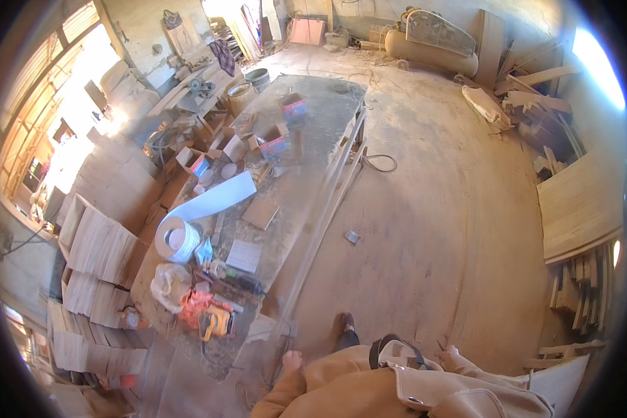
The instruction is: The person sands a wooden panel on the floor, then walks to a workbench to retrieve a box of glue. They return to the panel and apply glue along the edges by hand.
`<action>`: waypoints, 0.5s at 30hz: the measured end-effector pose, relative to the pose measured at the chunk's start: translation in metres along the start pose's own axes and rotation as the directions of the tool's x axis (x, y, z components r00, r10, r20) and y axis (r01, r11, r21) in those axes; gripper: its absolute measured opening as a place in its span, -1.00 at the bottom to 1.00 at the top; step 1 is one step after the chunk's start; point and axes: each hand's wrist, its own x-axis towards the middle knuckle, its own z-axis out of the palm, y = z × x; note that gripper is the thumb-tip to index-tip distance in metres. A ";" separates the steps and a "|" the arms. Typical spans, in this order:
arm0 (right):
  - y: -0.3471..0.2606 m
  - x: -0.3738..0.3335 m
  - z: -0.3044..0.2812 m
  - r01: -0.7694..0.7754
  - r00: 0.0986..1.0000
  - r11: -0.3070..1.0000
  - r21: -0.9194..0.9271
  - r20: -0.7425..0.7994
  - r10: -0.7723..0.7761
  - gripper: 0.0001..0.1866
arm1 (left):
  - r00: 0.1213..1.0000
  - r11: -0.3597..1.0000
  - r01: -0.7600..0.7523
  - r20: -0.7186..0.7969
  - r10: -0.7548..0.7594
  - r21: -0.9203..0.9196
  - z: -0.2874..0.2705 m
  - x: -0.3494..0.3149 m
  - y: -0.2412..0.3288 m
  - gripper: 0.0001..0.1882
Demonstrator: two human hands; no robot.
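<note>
My left hand [292, 360] hangs low beside the near end of the workbench [306, 164], its fingers curled in. No object shows in it. My right hand [449, 354] is at my right side, partly cut off by my tan jacket. Its fingers look closed, and a thin dark tip sticks out by them, too small to name. Nearest to my left hand on the bench is an orange-yellow power sander [216, 323], beside a crumpled orange-red cloth or bag [196, 306]. A dark, rod-like power tool [237, 277] lies just beyond.
A partly unrolled white roll [177, 240], a brown square block [260, 213] and several small boxes [270, 143] lie on the bench. Stacked boards [101, 240] stand at left. An air compressor [432, 49] is at the back, wood panels [582, 202] at right. A cable loop [381, 163] juts beside the bench.
</note>
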 end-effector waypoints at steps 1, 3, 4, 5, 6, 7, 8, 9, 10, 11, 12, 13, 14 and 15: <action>-0.003 0.001 -0.006 -0.124 0.991 0.981 0.149 -0.026 0.129 -0.59 | 0.997 0.999 0.016 0.078 -0.012 -0.052 0.009 0.027 0.035 -0.62; -0.014 0.009 -0.021 -0.171 0.982 0.957 0.233 -0.041 0.185 -0.62 | 0.997 0.976 -0.063 0.063 0.051 0.208 0.031 0.071 0.111 -0.59; -0.020 0.015 -0.028 -0.183 0.980 0.957 0.226 -0.034 0.196 -0.62 | 0.997 0.987 -0.066 0.048 0.060 0.146 0.042 0.088 0.151 -0.51; -0.029 0.025 -0.036 -0.173 0.983 0.977 0.128 -0.036 0.179 -0.62 | 0.998 0.994 -0.051 0.045 0.047 0.092 0.054 0.103 0.191 -0.42; -0.038 0.037 -0.044 -0.203 0.978 0.959 0.195 -0.013 0.210 -0.63 | 0.994 0.971 -0.106 0.028 0.102 0.217 0.063 0.120 0.227 -0.39; -0.047 0.050 -0.054 -0.205 0.978 0.961 0.184 -0.005 0.209 -0.63 | 0.974 0.926 -0.214 0.000 0.226 0.312 0.071 0.134 0.257 -0.35; -0.057 0.065 -0.064 -0.199 0.980 0.967 0.161 0.007 0.201 -0.64 | 0.978 0.929 -0.202 0.019 0.206 0.311 0.081 0.151 0.284 -0.35; -0.066 0.081 -0.076 -0.186 0.983 0.973 0.137 0.019 0.185 -0.64 | 0.977 0.930 -0.210 0.027 0.212 0.301 0.092 0.165 0.305 -0.35; -0.076 0.099 -0.088 -0.157 0.987 0.983 0.099 0.035 0.154 -0.64 | 0.969 0.927 -0.242 0.022 0.246 0.287 0.100 0.175 0.318 -0.36; -0.086 0.118 -0.100 -0.119 0.992 0.992 0.053 0.054 0.116 -0.65 | 0.974 0.924 -0.219 0.013 0.226 0.314 0.111 0.187 0.331 -0.37; -0.098 0.141 -0.114 -0.043 0.995 0.999 -0.027 0.083 0.045 -0.65 | 0.971 0.914 -0.222 -0.010 0.239 0.340 0.121 0.201 0.343 -0.37; -0.110 0.166 -0.130 0.070 0.990 0.990 -0.124 0.127 -0.054 -0.65 | 0.977 0.912 -0.197 -0.007 0.214 0.359 0.127 0.208 0.349 -0.37; -0.121 0.189 -0.146 0.192 0.972 0.954 -0.230 0.175 -0.153 -0.66 | 0.974 0.911 -0.208 -0.010 0.226 0.356 0.131 0.210 0.350 -0.45; -0.135 0.213 -0.166 0.302 0.947 0.900 -0.313 0.210 -0.245 -0.66 | 0.977 0.919 -0.202 0.008 0.212 0.339 0.138 0.216 0.356 -0.49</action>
